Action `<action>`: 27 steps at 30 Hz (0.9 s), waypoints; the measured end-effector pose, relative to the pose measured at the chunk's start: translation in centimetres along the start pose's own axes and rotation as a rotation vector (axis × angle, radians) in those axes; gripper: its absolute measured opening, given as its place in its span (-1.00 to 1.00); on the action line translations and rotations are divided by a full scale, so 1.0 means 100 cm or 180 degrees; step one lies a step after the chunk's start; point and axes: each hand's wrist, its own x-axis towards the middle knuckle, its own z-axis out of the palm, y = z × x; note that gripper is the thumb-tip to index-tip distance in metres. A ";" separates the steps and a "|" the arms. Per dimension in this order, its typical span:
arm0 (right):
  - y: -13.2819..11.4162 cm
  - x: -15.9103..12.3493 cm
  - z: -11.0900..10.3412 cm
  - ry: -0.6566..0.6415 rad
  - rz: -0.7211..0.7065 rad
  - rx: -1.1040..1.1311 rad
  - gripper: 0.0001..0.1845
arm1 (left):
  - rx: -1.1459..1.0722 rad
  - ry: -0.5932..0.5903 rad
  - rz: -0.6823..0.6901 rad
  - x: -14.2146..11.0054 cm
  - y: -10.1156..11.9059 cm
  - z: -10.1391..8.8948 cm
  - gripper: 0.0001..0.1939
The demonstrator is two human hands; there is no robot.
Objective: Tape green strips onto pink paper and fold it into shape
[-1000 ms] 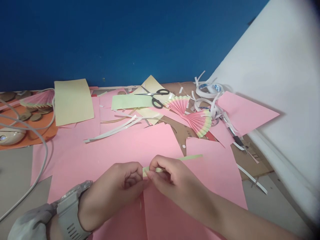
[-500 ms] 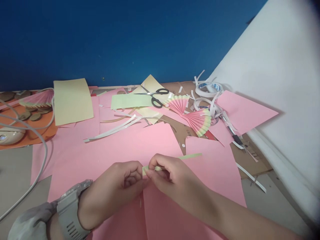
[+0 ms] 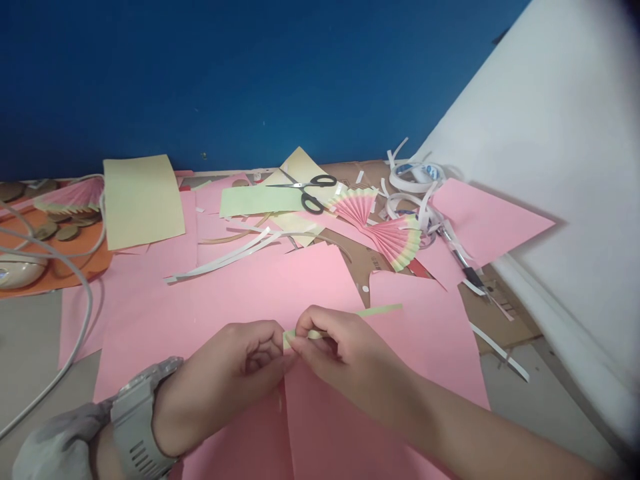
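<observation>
Both hands meet low in the middle of the view over large pink paper sheets (image 3: 240, 293). My left hand (image 3: 235, 373), with a grey watch on its wrist, is closed with its fingertips pinching the near end of a narrow pale green paper strip (image 3: 380, 311). My right hand (image 3: 345, 357) is closed on the same strip just to the right, thumb and fingers pressed on it. The strip's free end sticks out to the right past my right hand, lying over the pink paper.
Black-handled scissors (image 3: 313, 193) lie further back beside two folded pink paper fans (image 3: 395, 240). Rolls of tape and white strips (image 3: 417, 180) sit at the back right. A yellow sheet (image 3: 140, 200), a cable (image 3: 75, 313) and an orange sheet with brown discs (image 3: 55, 233) lie left.
Both hands keep pinching the green strip in the same spot; only the view shifts very slightly.
</observation>
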 end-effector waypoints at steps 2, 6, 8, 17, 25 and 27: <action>-0.001 0.000 -0.001 0.0007 0.0016 -0.0042 -0.83 | -0.0018 -0.0004 0.0001 0.000 0.001 0.000 -0.72; -0.002 -0.001 -0.002 -0.0004 -0.0001 -0.0092 -0.81 | 0.0060 0.0049 0.0028 -0.001 0.002 -0.001 -0.71; -0.002 -0.001 -0.002 -0.0012 -0.0018 -0.0095 -0.79 | 0.0089 0.0053 0.0055 0.000 0.003 -0.002 -0.71; -0.007 -0.001 -0.003 0.0002 0.0010 -0.0074 -0.79 | -0.0068 -0.0038 0.0038 -0.001 0.004 -0.004 -0.74; -0.006 -0.001 -0.003 -0.0038 0.0027 -0.0080 -0.82 | 0.0004 -0.0089 -0.0028 0.000 0.003 -0.005 -0.73; -0.005 -0.001 -0.003 -0.0050 0.0029 -0.0075 -0.84 | 0.0030 -0.0110 -0.0030 0.000 0.003 -0.005 -0.73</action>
